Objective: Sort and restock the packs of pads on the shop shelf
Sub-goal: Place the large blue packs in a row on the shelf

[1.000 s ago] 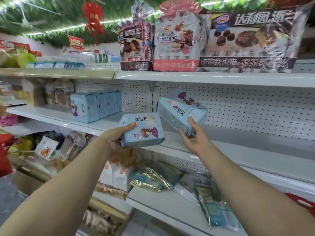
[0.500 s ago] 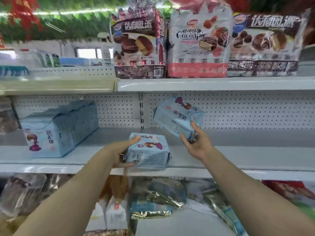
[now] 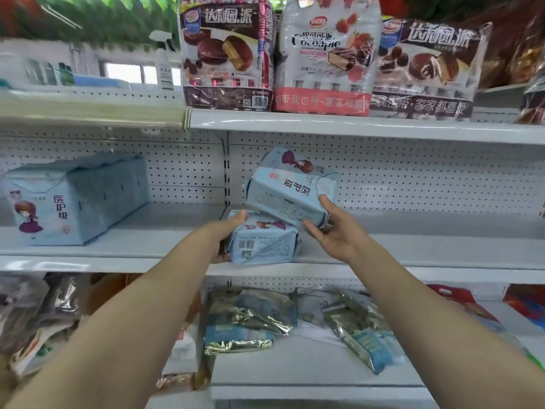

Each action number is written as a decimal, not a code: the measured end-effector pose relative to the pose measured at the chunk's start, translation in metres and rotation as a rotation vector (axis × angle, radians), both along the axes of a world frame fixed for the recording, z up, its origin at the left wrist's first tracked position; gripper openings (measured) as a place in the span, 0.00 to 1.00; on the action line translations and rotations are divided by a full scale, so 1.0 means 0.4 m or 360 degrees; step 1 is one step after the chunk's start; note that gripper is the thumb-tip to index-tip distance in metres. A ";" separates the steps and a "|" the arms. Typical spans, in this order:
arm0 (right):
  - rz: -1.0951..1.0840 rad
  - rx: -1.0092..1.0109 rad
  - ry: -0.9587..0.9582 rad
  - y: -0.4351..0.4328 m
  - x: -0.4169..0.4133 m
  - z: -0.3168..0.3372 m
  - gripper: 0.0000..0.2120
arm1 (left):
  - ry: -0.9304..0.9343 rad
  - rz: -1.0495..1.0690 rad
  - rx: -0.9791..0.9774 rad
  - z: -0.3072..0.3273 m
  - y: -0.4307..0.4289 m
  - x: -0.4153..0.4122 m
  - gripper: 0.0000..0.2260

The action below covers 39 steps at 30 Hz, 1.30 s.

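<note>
The left hand (image 3: 225, 236) gripped the lower pack (image 3: 265, 245), barcode facing out, at the shelf (image 3: 413, 252) front. The right hand (image 3: 334, 231) gripped the tilted upper pack (image 3: 290, 187), marked 医护级, resting against it. A 医护级 stack (image 3: 73, 199) stood further left, and a Cocoapie bag (image 3: 324, 54) above.

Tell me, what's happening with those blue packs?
A person is stocking light-blue packs of pads on the middle shelf. The left hand grips the lower pack, which lies flat near the shelf's front edge. The right hand holds the upper pack tilted above it. A row of the same packs stands further left.
</note>
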State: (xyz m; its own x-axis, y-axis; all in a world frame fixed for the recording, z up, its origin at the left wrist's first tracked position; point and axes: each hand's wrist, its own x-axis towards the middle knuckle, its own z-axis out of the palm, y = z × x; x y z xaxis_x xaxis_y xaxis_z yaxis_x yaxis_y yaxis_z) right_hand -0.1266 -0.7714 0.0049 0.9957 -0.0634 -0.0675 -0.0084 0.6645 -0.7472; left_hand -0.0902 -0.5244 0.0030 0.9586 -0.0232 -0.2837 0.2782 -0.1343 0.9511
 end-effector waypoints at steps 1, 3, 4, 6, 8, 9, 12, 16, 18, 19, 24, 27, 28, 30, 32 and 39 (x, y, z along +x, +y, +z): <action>0.0010 -0.0024 0.0005 -0.002 -0.011 -0.002 0.31 | -0.0026 0.0027 -0.0029 -0.001 -0.011 -0.006 0.25; 0.0034 -0.0063 0.0011 -0.006 -0.031 -0.005 0.32 | -0.0056 0.0080 -0.0110 0.001 -0.021 -0.025 0.26; 0.0042 -0.0075 0.0012 -0.007 -0.040 -0.003 0.32 | -0.0074 0.0111 -0.0145 0.002 -0.016 -0.036 0.27; 0.0064 -0.0104 -0.0005 -0.005 -0.057 0.007 0.31 | -0.0077 0.0159 -0.0210 0.000 0.004 -0.044 0.35; 0.0086 -0.0157 -0.0019 0.004 -0.073 0.022 0.30 | -0.0061 0.0181 -0.0262 0.004 0.031 -0.053 0.38; 0.0100 -0.0185 -0.0020 0.011 -0.080 0.031 0.29 | -0.0093 0.0189 -0.0285 0.013 0.045 -0.061 0.38; 0.0159 -0.0311 -0.0009 0.029 -0.097 0.056 0.27 | -0.0252 0.0126 -0.0314 0.040 0.097 -0.066 0.48; 0.0273 -0.0583 0.0002 0.080 -0.106 0.092 0.25 | -0.0465 -0.0005 -0.0345 0.082 0.170 -0.073 0.47; 0.0328 -0.0695 0.0026 0.119 -0.107 0.108 0.23 | -0.0534 -0.0095 -0.0294 0.103 0.206 -0.077 0.41; 0.0350 -0.0753 0.0034 0.140 -0.102 0.116 0.22 | -0.0552 -0.0138 -0.0242 0.110 0.226 -0.074 0.38; 0.0460 -0.1019 -0.0008 0.261 -0.058 0.147 0.21 | -0.0415 -0.0481 0.0099 0.141 0.334 -0.065 0.32; 0.0483 -0.1150 -0.0018 0.346 -0.021 0.159 0.10 | -0.0347 -0.0616 0.0190 0.142 0.398 -0.058 0.33; 0.0473 -0.1176 -0.0029 0.375 -0.005 0.162 0.08 | -0.0327 -0.0609 0.0188 0.137 0.422 -0.046 0.37; 0.0427 -0.1166 -0.0057 0.428 0.039 0.167 0.08 | -0.0345 -0.0577 0.0197 0.127 0.461 -0.022 0.37; 0.0369 -0.1108 -0.0126 0.475 0.086 0.174 0.13 | -0.0413 -0.0510 0.0208 0.118 0.491 0.004 0.29; 0.0434 -0.1293 -0.0418 0.557 0.241 0.150 0.31 | -0.0584 -0.0144 -0.0169 0.079 0.577 0.134 0.29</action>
